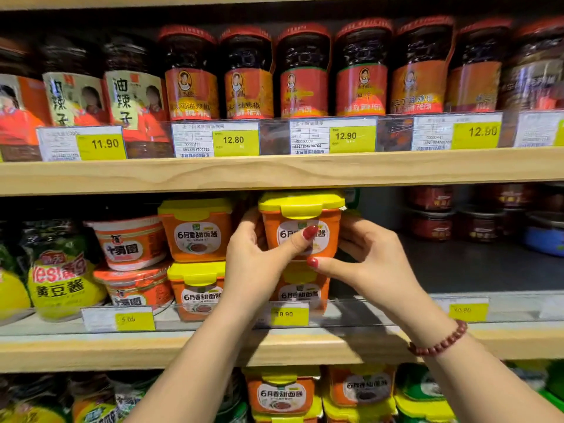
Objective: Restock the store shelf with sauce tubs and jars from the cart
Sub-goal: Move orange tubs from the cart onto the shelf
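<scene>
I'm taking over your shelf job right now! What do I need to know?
The left hand and right hand both grip the top orange tub by its sides.
It is over a second tub on the middle shelf; contact is hidden.
Done: a two-tub stack stands just left of it.
Left: seat it, let go, then fill the bare shelf space to its right.

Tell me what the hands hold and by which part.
Both hands hold the upper orange tub by its sides: the left hand on its left wall, thumb across the front label; the right hand on its right wall.
</scene>
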